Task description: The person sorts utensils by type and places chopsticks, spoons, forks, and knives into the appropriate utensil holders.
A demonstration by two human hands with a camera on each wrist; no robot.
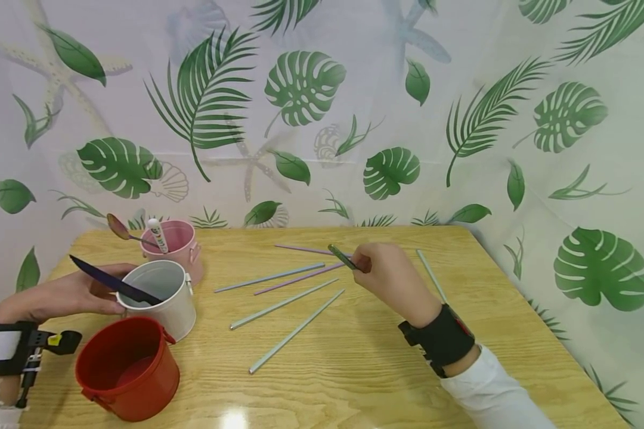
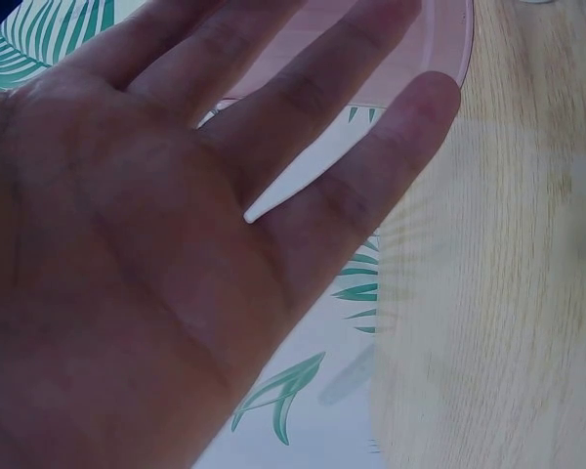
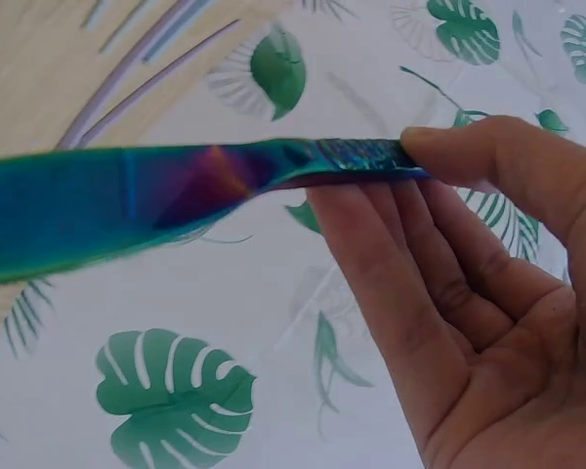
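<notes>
My right hand (image 1: 389, 277) pinches a rainbow-tinted metal utensil (image 3: 195, 186) by its narrow patterned part, thumb above and fingertips below, over the table. Its wider flat part runs out of the right wrist view, so its kind is hidden. My left hand (image 1: 75, 295) is at the left side of a white bucket (image 1: 179, 310), thumb at the wall. In the left wrist view its fingers (image 2: 371, 166) are straight, before a pink bucket (image 2: 447, 59). A dark-bladed knife (image 1: 104, 280) leans in the white bucket, its blade slanting over the rim towards the upper left.
A red bucket (image 1: 166, 381) stands in front of the white one. The pink bucket behind holds a spoon (image 1: 119, 227) and a white printed handle (image 1: 158, 235). Several slim chopstick-like sticks, including a blue one (image 1: 271, 277) and a green one (image 1: 297, 330), lie mid-table.
</notes>
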